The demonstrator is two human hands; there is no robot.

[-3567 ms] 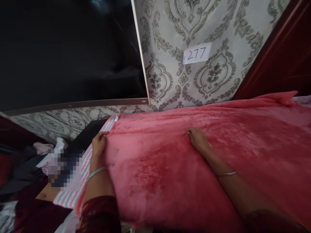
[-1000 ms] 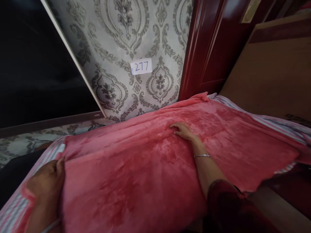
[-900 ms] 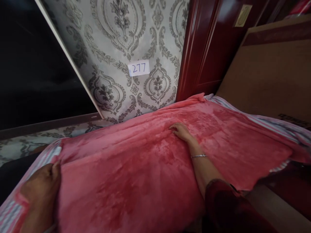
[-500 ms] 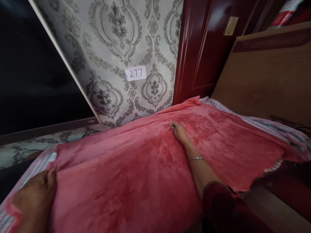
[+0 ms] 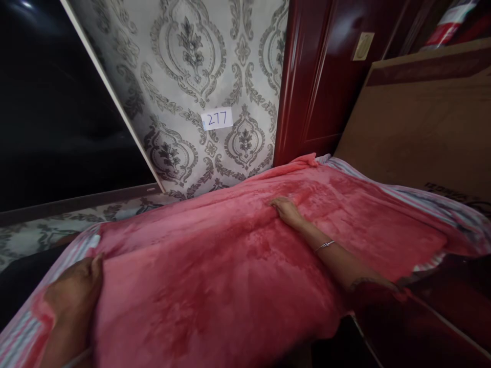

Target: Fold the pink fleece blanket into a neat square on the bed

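Observation:
A fluffy pink-red blanket [image 5: 215,266] lies spread over the surface before me, with darker brushed patches across its pile. At its left edge my left hand [image 5: 76,287] is closed on the blanket, thumb on top; the fingers underneath are hidden. Near the middle of the blanket my right hand [image 5: 287,210] is closed, with curled fingertips gripping a raised ridge of the fabric. A thin silver bracelet circles my right wrist. Striped grey, white and pink cloth [image 5: 425,197] shows past the blanket at the right and also under my left hand.
Behind the blanket stands a wall [image 5: 192,66] with damask wallpaper and a paper label [image 5: 217,118] reading 277. A large dark screen [image 5: 65,117] is at left. A dark red cabinet door [image 5: 326,92] and a big cardboard box [image 5: 418,122] border the right side.
My right forearm has swung outward to the right, and the right hand has shifted slightly right and nearer. The blanket's front edge now shows by my right arm. The view has shifted slightly.

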